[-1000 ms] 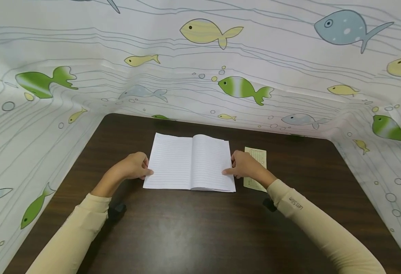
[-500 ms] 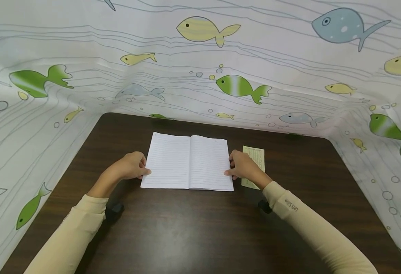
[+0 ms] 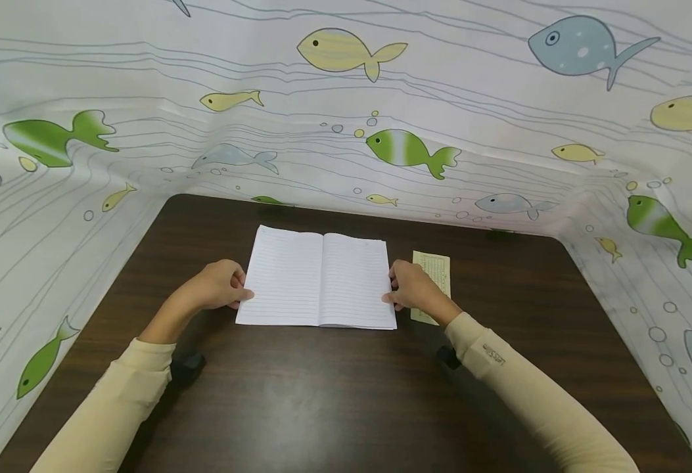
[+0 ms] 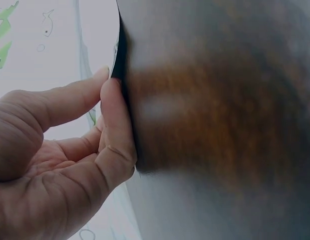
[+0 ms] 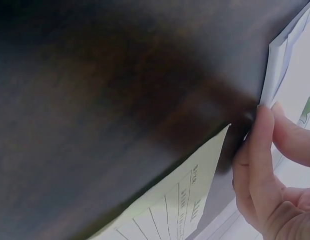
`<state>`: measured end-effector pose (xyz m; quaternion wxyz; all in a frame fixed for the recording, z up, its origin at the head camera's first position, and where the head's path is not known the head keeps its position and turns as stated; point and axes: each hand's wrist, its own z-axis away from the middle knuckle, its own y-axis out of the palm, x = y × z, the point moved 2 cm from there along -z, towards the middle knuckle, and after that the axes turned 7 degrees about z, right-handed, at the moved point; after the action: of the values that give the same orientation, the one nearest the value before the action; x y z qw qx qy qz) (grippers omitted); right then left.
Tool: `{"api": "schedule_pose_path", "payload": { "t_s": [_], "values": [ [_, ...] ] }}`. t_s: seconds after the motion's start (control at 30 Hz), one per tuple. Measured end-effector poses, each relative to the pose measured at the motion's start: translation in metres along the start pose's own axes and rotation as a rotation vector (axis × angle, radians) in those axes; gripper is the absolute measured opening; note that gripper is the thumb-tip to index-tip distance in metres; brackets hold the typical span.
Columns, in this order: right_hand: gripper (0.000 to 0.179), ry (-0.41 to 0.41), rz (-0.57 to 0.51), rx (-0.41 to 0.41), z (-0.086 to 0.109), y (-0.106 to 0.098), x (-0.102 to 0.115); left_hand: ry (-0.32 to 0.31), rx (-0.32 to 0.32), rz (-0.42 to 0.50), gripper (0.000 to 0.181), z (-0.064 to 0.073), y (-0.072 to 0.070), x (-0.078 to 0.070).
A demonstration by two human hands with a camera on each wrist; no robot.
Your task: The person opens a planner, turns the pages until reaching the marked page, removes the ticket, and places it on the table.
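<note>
An open notebook with white lined pages lies on the dark wooden table, its fold running down the middle. My left hand pinches its left edge, thumb on top of the page and index finger beneath. At the opposite edge my right hand pinches the right page side between thumb and fingers. In the left wrist view the left hand grips the thin page edge. The right wrist view has the right hand on the notebook's corner side, where several page layers show.
A pale yellow printed slip of paper lies just right of the notebook, partly under the right forearm. The dark table is bordered by a white sheet patterned with fish. Dark wrist devices sit below the sleeves.
The right page, which bulged near the fold, now lies flatter. The right thumb has shifted slightly on the page edge. Both hands keep holding the notebook, and the whole view has drifted a little.
</note>
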<state>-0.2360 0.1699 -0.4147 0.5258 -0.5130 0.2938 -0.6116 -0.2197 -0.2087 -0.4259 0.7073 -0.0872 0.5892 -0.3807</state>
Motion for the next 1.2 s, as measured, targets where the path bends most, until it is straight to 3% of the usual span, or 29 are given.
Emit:
{"api": "schedule_pose_path", "payload": {
  "t_s": [0.37, 0.6, 0.83, 1.2],
  "values": [
    [0.045, -0.017, -0.018, 0.017, -0.001, -0.002, 0.000, -0.003, 0.008, 0.003, 0.020, -0.002, -0.002, -0.004],
    [0.045, -0.026, -0.001, 0.026, -0.004, -0.002, -0.002, 0.026, 0.016, 0.054, 0.019, 0.001, -0.005, -0.008],
    [0.041, -0.051, 0.013, 0.024, -0.003, -0.004, -0.003, 0.055, 0.035, 0.084, 0.025, 0.007, -0.012, -0.017],
    [0.043, -0.063, -0.013, 0.022, -0.003, -0.003, -0.006, 0.081, 0.004, 0.074, 0.026, 0.011, -0.015, -0.036]
  ]
}}
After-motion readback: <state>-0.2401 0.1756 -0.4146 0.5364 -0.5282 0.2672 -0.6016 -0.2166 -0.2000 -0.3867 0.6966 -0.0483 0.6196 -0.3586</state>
